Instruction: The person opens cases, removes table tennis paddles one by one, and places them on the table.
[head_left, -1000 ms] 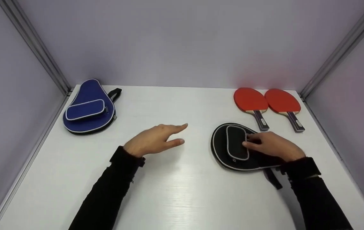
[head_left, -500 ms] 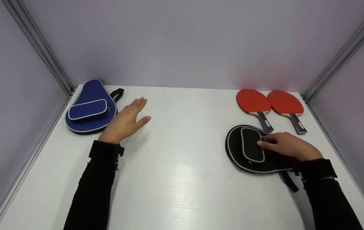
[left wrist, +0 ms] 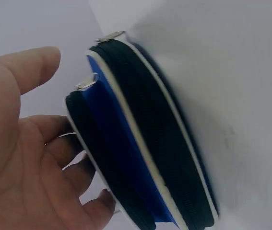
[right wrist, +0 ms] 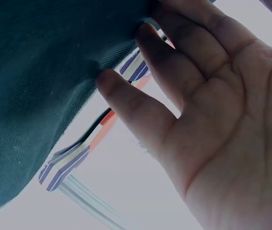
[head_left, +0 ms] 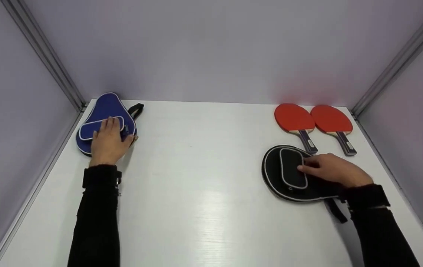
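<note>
At the table's far left, my left hand [head_left: 108,142] lies over the blue paddle case [head_left: 109,104], its fingers across the case's small front pocket. In the left wrist view the fingers [left wrist: 100,206] touch the outer face of the blue case [left wrist: 121,124], thumb apart, zip sides toward the camera. My right hand [head_left: 335,170] rests on the black paddle case [head_left: 276,178] at the right, fingertips and thumb at the edge of its raised pocket. The right wrist view has several fingers [right wrist: 136,103] loosely extended against the black fabric [right wrist: 35,91].
Two red table tennis paddles [head_left: 294,118] lie side by side at the back right, handles toward the black case. A black strap [head_left: 335,210] sticks out under the right wrist. Pale walls with metal corner posts [head_left: 42,53] enclose the white table [head_left: 181,178].
My left hand has swept left from mid-table onto the blue case. The right hand keeps its place on the black case; the whole view shifted slightly early on.
</note>
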`<state>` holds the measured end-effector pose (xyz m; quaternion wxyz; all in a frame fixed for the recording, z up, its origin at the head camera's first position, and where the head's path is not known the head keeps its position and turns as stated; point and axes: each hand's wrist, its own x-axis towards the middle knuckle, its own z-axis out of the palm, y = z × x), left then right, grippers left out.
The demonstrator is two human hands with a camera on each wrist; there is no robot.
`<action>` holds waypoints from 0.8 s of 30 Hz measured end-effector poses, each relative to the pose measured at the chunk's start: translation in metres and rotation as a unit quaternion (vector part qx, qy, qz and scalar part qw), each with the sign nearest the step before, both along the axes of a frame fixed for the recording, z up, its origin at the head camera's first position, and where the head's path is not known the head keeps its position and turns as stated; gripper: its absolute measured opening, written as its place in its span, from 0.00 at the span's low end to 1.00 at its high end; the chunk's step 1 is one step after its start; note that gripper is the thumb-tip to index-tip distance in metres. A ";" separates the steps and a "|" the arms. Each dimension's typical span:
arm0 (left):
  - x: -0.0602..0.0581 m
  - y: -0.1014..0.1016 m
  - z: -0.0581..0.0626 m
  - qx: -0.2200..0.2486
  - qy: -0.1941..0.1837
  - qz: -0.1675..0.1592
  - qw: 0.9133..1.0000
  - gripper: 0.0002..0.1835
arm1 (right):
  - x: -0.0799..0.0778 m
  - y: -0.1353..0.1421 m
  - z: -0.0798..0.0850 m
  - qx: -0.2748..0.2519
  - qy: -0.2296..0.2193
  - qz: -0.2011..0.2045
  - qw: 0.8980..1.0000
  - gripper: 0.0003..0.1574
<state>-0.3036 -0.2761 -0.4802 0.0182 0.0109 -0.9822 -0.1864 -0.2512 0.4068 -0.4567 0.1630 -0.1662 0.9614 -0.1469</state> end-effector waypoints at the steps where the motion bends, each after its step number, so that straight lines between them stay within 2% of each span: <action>1: 0.000 -0.001 -0.001 -0.006 -0.002 0.001 1.000 0.49 | 0.000 -0.001 -0.001 0.001 0.000 0.000 1.000 0.25; 9: 0.002 0.003 0.000 -0.038 -0.027 -0.003 0.999 0.46 | 0.003 -0.012 0.006 0.015 0.009 0.003 1.000 0.24; 17: 0.003 0.023 0.005 -0.050 -0.033 -0.007 0.998 0.45 | 0.011 -0.037 0.027 0.047 0.040 -0.044 0.997 0.25; 20: 0.003 0.031 0.008 -0.052 -0.040 -0.015 0.998 0.45 | 0.014 -0.049 0.034 0.056 0.039 -0.055 0.996 0.31; 24: 0.004 0.041 0.012 -0.064 -0.049 -0.025 0.996 0.45 | 0.016 -0.070 0.041 0.051 0.050 -0.039 0.997 0.43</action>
